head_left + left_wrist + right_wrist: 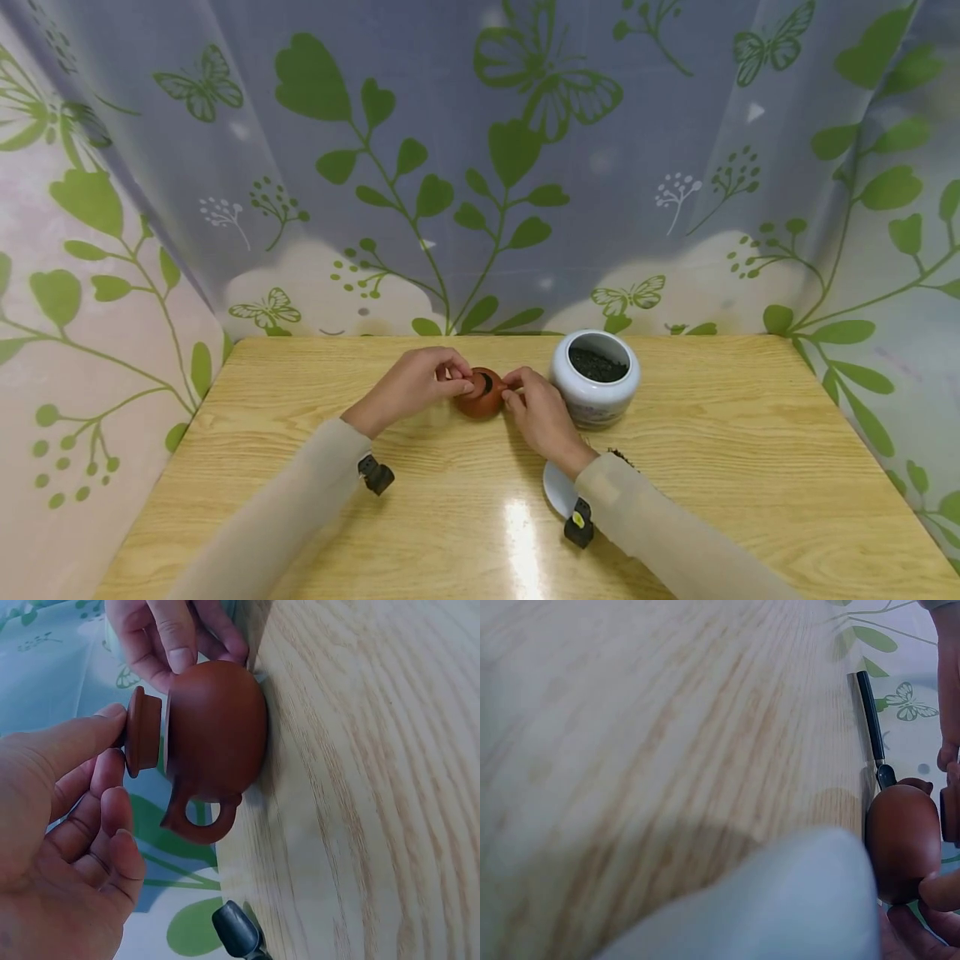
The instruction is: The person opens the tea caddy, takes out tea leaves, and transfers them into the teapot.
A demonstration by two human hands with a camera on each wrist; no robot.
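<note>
A small reddish-brown clay teapot stands on the wooden table between both hands. With thumb and fingertips, my left hand pinches the teapot's lid. The lid hangs just above the dark opening, a narrow gap apart from the rim in the left wrist view. The ring handle is on the left-hand side. From the other side, my right hand holds the teapot near its rim, thumb on the body; those fingers partly hide that side.
A white porcelain jar holding dark loose leaves stands beyond the right hand. Under the right forearm lies a white dish with dark leaves, mostly hidden. A black-handled spoon-like tool lies past the teapot. A patterned curtain borders the table.
</note>
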